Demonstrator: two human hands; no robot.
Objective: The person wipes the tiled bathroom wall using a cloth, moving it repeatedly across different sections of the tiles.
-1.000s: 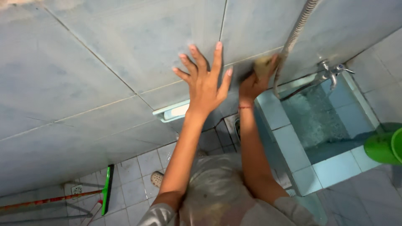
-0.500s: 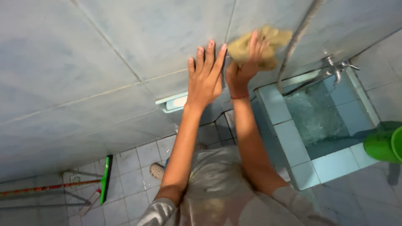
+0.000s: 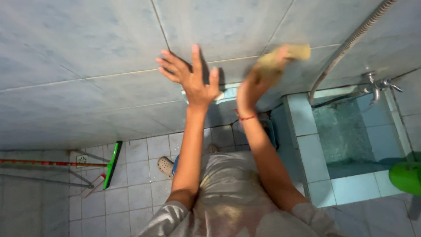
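Scrubbing of the tiled wall (image 3: 87, 52) is the step I judge to be in hand; my right hand (image 3: 254, 85) is closed around a yellowish sponge (image 3: 280, 57) and presses it to the tile, the sponge blurred, just left of the metal shower hose (image 3: 346, 48); my left hand (image 3: 190, 74) lies flat on the same wall with fingers spread wide, gripping nothing, a little further left of the hose and near a grout line; I read it as a brace. A red band sits on the right wrist. Below the hose stands a tiled water basin (image 3: 307, 145) with a tap (image 3: 377, 83) over it; a green bucket (image 3: 405, 175) shows at the frame edge, right of the basin; well to the left of the hose, low on the floor, a green-headed squeegee (image 3: 112, 164) leans. The next move, as I judge it, calls for firm pressure on the sponge and a stroke that stays short of the hose, with the flat hand steady.
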